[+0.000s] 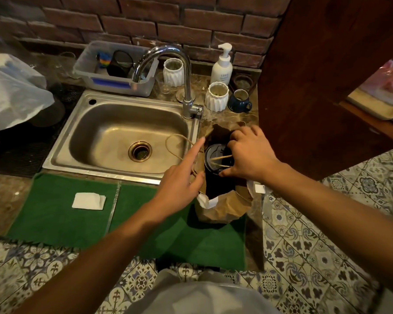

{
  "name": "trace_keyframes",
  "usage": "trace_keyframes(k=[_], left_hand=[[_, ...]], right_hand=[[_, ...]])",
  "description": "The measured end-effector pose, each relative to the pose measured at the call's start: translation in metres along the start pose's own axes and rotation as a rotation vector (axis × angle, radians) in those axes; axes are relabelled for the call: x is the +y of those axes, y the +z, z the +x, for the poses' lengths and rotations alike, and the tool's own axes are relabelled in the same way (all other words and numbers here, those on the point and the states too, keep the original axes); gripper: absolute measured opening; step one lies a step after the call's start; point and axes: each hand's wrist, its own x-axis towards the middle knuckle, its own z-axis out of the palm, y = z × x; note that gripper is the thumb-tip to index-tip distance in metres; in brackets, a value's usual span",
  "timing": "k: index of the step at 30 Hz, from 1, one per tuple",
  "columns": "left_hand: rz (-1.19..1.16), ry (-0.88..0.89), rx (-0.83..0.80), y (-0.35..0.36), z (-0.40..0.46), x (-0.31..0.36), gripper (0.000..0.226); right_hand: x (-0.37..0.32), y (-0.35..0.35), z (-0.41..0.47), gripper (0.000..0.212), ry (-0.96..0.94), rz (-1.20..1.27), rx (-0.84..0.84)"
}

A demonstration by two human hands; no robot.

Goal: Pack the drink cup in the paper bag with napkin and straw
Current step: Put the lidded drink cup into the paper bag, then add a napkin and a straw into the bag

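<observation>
Inside the paper bag (227, 209), the cup (213, 152) is gripped by curled fingers of the right hand (250, 152); the bag's rim is touched by the straight forefinger of the left hand (179, 184).

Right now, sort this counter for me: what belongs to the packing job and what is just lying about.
Job: paper bag; drink cup inside it; right hand on its lid; left hand at the rim; folded napkin.
Lying about: pump bottle; blue mug; plastic tub.
</observation>
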Motion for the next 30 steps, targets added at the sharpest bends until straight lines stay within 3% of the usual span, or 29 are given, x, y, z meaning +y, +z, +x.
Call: trace_keyframes(k=[12, 20, 25, 30], left_hand=[[-0.005, -0.047, 0.007, -0.004, 0.0, -0.014, 0.083], [0.047, -0.013, 0.03, -0.007, 0.001, -0.008, 0.077], [0.072, 0.043, 0.2, -0.017, -0.006, -0.001, 0.076], [-0.093, 0.028, 0.404, -0.039, -0.025, -0.013, 0.07]], right_hand=[[-0.012, 0.015, 0.009, 0.097, 0.025, 0.115, 0.028], [0.002, -0.002, -0.023, 0.105, -0.004, 0.387, 0.226], [-0.002, -0.046, -0.049, 0.085, -0.015, 0.622, 0.445], [-0.043, -0.081, -0.04, 0.043, -0.177, 0.738, 0.6]])
